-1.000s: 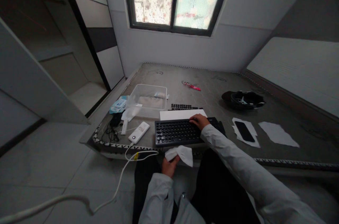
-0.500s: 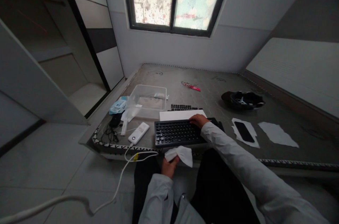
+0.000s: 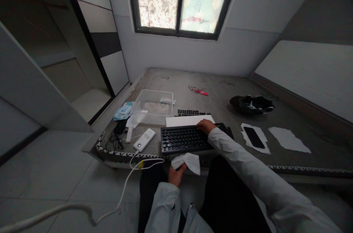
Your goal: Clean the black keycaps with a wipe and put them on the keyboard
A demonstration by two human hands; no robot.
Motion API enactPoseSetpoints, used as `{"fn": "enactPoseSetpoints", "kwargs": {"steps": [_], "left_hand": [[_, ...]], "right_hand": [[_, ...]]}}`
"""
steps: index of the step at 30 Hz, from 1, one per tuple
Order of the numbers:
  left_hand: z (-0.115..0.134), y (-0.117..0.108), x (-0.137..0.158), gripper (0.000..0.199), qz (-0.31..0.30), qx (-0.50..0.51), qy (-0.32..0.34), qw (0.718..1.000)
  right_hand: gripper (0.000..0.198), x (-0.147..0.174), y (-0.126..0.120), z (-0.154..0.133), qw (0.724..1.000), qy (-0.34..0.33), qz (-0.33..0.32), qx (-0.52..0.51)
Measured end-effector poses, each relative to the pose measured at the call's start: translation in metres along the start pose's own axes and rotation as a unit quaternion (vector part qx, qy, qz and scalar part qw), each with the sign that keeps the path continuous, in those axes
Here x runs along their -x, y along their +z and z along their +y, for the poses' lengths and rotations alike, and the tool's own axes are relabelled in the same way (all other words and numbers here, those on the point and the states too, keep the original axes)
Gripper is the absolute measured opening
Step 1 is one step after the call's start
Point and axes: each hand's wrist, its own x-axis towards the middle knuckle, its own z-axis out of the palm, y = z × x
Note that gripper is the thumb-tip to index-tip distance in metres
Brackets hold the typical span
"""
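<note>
A black keyboard (image 3: 182, 139) lies at the front edge of the mattress, its keys facing up. My right hand (image 3: 205, 126) rests over its upper right part, fingers bent down and together against the keys; anything between the fingertips is hidden. Just below the keyboard's front edge, my left hand (image 3: 176, 176) grips a crumpled white tissue (image 3: 189, 161). Behind the keyboard lies a flat white panel (image 3: 187, 120), and beyond that are rows of small black keys (image 3: 189, 112).
A clear plastic box (image 3: 154, 106), blue packet (image 3: 122, 111), white power bank (image 3: 145, 140) and cables (image 3: 118, 143) sit to the left. On the right are a dark cap (image 3: 252, 105), a phone (image 3: 254, 137) on white paper, and another paper sheet (image 3: 289, 139). A red keychain (image 3: 199, 90) lies farther back.
Both hands, the tissue and the keyboard hold nearly the same positions. The whole view has shifted very slightly.
</note>
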Motion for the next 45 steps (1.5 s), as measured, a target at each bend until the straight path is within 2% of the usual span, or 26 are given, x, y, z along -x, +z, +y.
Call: {"fn": "enactPoseSetpoints", "kwargs": {"steps": [9,17,24,29,35,45], "left_hand": [[-0.003,0.0,-0.001,0.057,0.001,-0.004,-0.016,1.0],[0.007,0.003,0.004,0.053,-0.004,0.006,-0.006,1.0],[0.005,0.002,0.004,0.052,0.002,-0.012,-0.016,1.0],[0.004,0.003,0.002,0.049,-0.001,0.004,0.012,1.0],[0.004,0.006,0.002,0.049,-0.011,0.034,0.014,0.999],[0.007,0.003,0.003,0.053,-0.004,0.002,0.003,1.0]], "right_hand": [[0.022,0.004,0.003,0.002,0.998,-0.042,0.017,0.043],[0.023,0.012,-0.002,-0.002,0.995,-0.062,0.034,0.068],[0.025,0.018,-0.004,-0.005,0.996,-0.035,0.035,0.071],[0.025,0.019,-0.004,-0.008,0.997,-0.015,0.022,0.068],[0.024,0.016,-0.009,-0.012,0.997,-0.02,0.013,0.076],[0.02,0.01,-0.016,-0.013,0.997,-0.016,-0.006,0.081]]}}
